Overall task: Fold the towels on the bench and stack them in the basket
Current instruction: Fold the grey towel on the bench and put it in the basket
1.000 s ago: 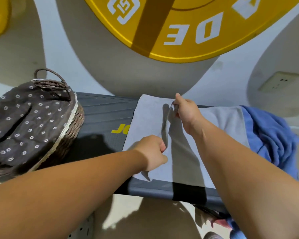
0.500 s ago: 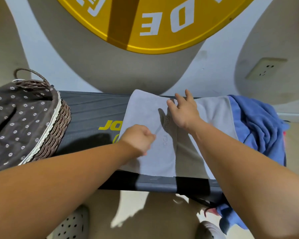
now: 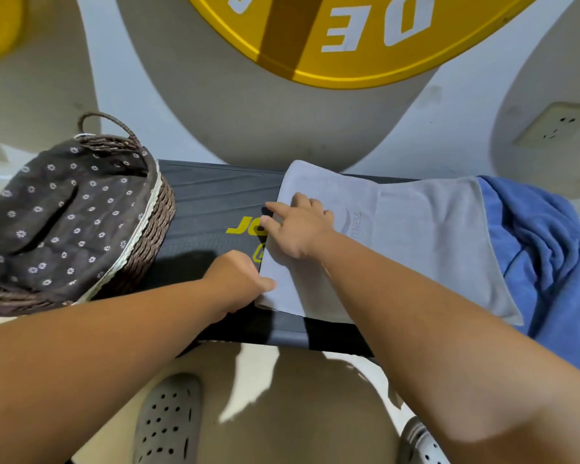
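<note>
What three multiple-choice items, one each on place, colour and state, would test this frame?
1. Where is the wicker basket relative to the grey towel?
A. to its left
B. to its right
C. on top of it

2. What colour is the crumpled towel at the bench's right end?
A. red
B. blue
C. green

3. How is the right hand?
A. inside the basket
B. lifting the towel into the air
C. fingers laid out on the grey towel's left edge

Answers: 1 A, the basket stands left of the towel; 2 B, that heap is plainly blue; 3 C, its fingers lie fairly straight on the cloth.
</note>
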